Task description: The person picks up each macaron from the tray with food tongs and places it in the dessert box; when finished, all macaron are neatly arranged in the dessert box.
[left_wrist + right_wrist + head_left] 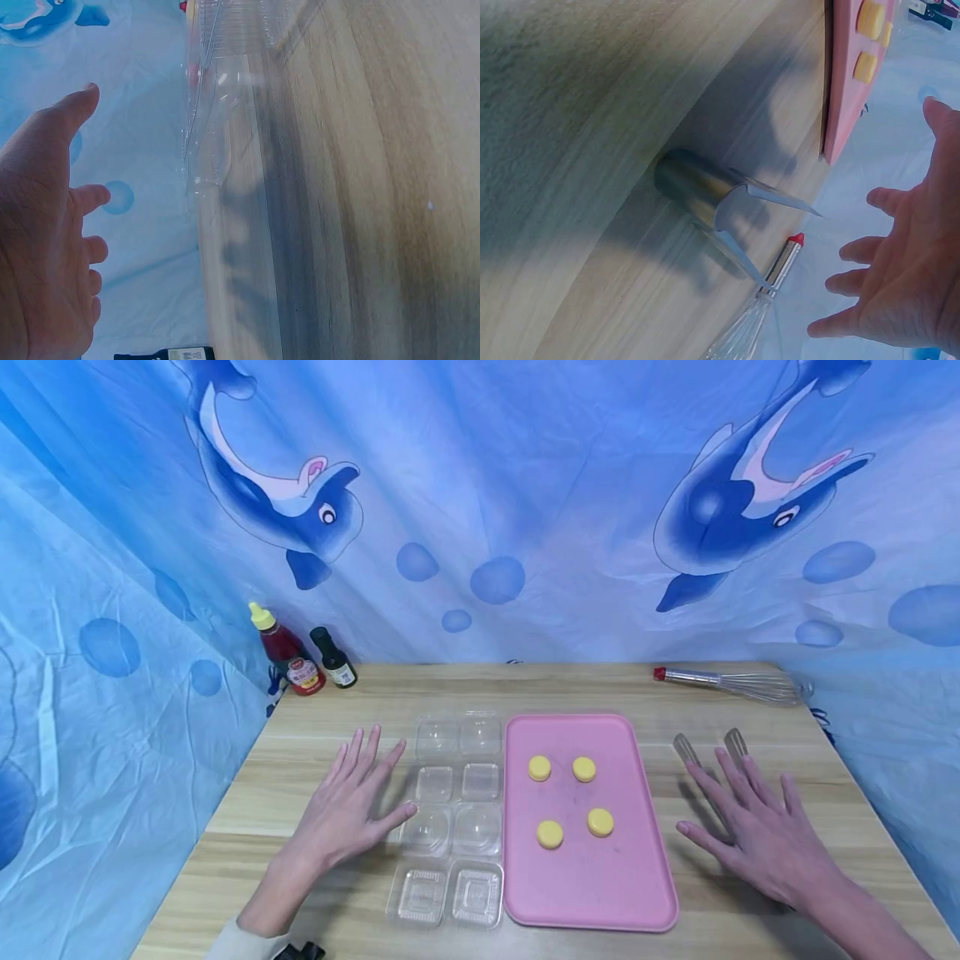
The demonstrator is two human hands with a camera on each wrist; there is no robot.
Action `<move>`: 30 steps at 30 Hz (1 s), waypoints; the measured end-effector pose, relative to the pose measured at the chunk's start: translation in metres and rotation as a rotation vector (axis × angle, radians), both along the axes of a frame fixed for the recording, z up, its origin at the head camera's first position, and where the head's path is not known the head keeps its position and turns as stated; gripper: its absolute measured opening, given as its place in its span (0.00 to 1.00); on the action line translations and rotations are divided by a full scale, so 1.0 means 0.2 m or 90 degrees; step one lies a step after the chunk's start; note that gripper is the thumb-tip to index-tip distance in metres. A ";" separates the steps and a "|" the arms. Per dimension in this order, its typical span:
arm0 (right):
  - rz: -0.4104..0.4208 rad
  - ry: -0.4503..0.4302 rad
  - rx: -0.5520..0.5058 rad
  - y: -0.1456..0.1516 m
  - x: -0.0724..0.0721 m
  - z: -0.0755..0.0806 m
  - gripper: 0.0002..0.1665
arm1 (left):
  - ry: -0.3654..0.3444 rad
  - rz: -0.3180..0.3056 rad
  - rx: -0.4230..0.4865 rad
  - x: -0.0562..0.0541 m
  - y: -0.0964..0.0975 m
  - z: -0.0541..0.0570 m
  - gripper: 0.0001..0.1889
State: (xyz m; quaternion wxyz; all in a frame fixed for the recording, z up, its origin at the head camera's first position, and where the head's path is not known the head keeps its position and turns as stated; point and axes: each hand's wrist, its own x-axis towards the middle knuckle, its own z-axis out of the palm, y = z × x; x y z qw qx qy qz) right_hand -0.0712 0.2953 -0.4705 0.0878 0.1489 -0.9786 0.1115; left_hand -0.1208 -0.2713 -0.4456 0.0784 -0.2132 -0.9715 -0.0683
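My left hand [341, 814] is held with fingers spread just left of the clear plastic boxes [477, 897], holding nothing; the left wrist view shows it raised off the wood. Over on the right, my right hand [765, 835] has its fingers spread above a pair of metal tongs [694, 180]. The tongs lie on the table with both arms apart, and in the head view the hand hides most of them. Between the hands lies a pink tray [592, 893] bearing several small yellow macaron-like rounds [550, 835]. The boxes stand lids up in two columns along the tray's left side.
A whisk [750, 685] with a red-tipped handle lies at the table's back right. At the back left stand a red sauce bottle [292, 652] with a yellow cap and a small dark bottle [334, 660]. A blue dolphin-print curtain [585, 527] hangs behind the wooden table [247, 802].
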 end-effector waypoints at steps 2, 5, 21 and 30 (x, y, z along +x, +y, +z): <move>0.000 0.002 -0.001 0.00 0.00 0.00 0.55 | 0.002 0.000 -0.001 0.00 0.00 0.00 0.49; -0.001 0.003 -0.004 0.00 0.00 -0.01 0.55 | 0.005 0.001 -0.003 0.00 0.00 0.00 0.49; -0.034 -0.046 -0.055 0.03 0.00 -0.03 0.60 | 0.007 -0.020 0.033 -0.03 -0.01 0.01 0.53; -0.099 -0.139 -0.241 0.07 -0.06 -0.06 0.66 | -0.010 -0.023 0.157 -0.08 0.02 0.04 0.64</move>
